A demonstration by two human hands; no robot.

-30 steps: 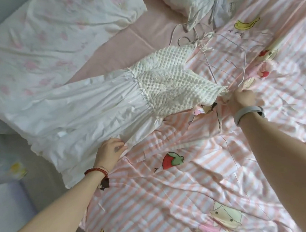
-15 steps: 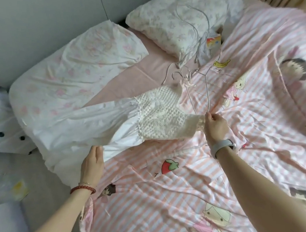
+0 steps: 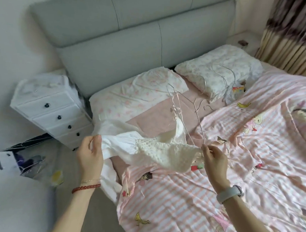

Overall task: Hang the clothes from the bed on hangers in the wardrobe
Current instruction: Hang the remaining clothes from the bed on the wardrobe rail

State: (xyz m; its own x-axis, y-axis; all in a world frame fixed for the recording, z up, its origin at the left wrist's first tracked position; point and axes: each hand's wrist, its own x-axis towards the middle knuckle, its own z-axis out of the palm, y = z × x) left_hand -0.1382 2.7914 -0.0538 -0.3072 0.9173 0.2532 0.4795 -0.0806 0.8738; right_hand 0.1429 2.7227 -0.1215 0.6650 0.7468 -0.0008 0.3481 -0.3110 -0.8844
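A white dress [image 3: 152, 151] with a knitted top and a plain skirt is lifted above the bed [image 3: 216, 181]. My left hand [image 3: 90, 153] grips the skirt at the left. My right hand [image 3: 213, 157] pinches the knitted top's corner together with the lower end of a thin wire hanger [image 3: 186, 107]. That hanger rises up and back from the dress, its hook toward the pillows. Thin straps of the dress are tied near the hanger's neck. No wardrobe is in view.
More wire hangers [image 3: 221, 78] lie on the right pillow [image 3: 213, 73]. A grey headboard [image 3: 135, 35] backs the bed. A white drawer chest [image 3: 50, 107] stands left of the bed, with clutter [image 3: 22, 164] on the floor. A curtain [image 3: 294, 34] hangs at the right.
Both hands have raised the dress and hanger off the bed. My left hand has moved up to grip the skirt. The view has tilted up to show the headboard.
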